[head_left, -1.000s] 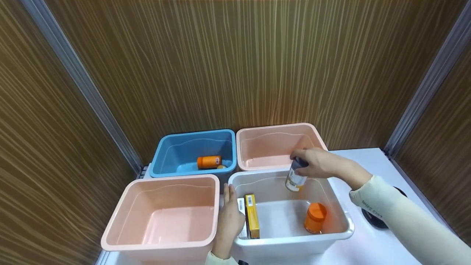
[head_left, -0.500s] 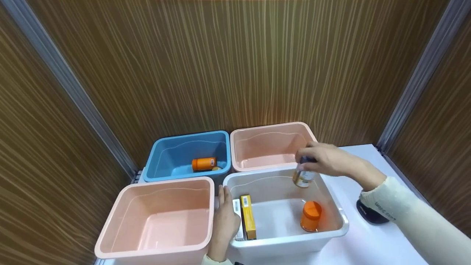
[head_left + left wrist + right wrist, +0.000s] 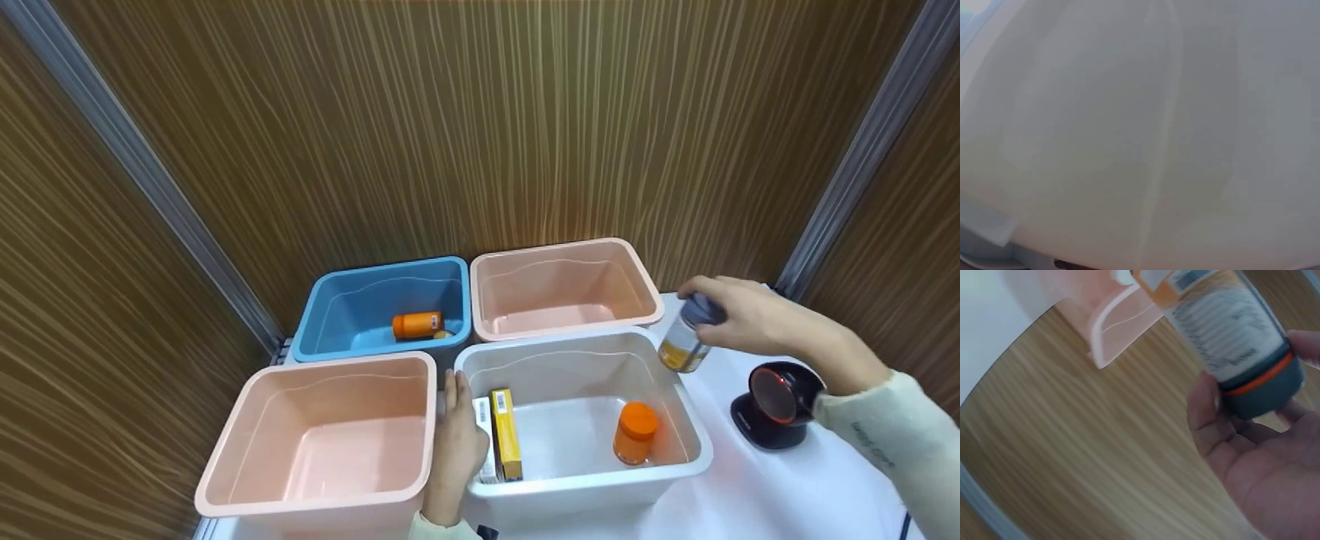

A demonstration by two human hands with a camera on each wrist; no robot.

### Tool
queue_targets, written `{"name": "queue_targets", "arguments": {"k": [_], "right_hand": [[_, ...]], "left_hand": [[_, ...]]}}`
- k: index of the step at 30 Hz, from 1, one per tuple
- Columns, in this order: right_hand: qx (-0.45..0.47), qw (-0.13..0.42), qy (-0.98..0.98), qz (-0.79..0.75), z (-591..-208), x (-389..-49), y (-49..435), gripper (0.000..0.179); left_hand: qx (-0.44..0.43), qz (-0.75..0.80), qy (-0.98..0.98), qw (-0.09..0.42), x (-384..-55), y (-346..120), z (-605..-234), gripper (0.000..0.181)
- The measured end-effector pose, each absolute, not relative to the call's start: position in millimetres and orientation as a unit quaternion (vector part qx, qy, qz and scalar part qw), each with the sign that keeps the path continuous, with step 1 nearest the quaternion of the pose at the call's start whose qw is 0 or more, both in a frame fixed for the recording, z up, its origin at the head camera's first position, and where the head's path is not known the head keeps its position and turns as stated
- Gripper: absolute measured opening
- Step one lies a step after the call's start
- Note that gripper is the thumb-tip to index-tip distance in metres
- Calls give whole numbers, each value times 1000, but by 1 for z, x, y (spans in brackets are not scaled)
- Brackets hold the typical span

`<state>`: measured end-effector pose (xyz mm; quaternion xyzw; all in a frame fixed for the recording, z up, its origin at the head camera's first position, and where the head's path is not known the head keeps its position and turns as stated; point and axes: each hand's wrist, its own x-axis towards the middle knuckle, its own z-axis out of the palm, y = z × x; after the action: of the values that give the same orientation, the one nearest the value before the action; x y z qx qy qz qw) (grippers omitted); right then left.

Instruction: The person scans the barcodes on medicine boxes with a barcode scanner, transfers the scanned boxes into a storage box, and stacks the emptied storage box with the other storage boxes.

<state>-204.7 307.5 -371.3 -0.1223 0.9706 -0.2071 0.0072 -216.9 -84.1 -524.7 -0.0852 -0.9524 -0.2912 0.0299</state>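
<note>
By its dark cap, my right hand (image 3: 757, 319) grips a bottle (image 3: 682, 345) with a white and yellow label. The bottle tilts just beyond the right rim of the white bin (image 3: 585, 486). In the right wrist view, fingers and thumb close round the cap of the bottle (image 3: 1230, 332), which shows an orange ring. My left hand (image 3: 459, 450) lies with straight fingers along the white bin's left side. Inside that bin are an orange jar (image 3: 636, 435), a yellow box (image 3: 506, 435) and a white box (image 3: 484, 439). The left wrist view holds only a pale blurred surface.
A black scanner-like device (image 3: 780, 397) with a red-lit ring stands on the white table (image 3: 720, 495) at right. A pink bin (image 3: 315, 502) is at left. Behind are a blue bin (image 3: 352, 352), holding an orange bottle (image 3: 418, 325), and another pink bin (image 3: 562, 330). Wood-patterned panels (image 3: 480, 127) surround the table.
My right hand has carried the bottle rightward, from above the white bin to beyond its right rim. The black device shows more fully. My left hand stays in place.
</note>
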Motion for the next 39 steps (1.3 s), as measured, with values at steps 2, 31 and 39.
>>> {"name": "queue_targets", "arguments": {"k": [2,31,39], "right_hand": [[-123,3,972,-200,-375,-200,317,47],[-73,104,970,-209,-450,-174,345,47],[-82,112,969,-202,-456,-176,344,44]], "left_hand": [[-88,-297,-950,33,-217,-84,-526,78],[-79,-275,-958,23,-217,-84,-524,80],[-87,-275,-957,27,-217,-84,-525,80]]}}
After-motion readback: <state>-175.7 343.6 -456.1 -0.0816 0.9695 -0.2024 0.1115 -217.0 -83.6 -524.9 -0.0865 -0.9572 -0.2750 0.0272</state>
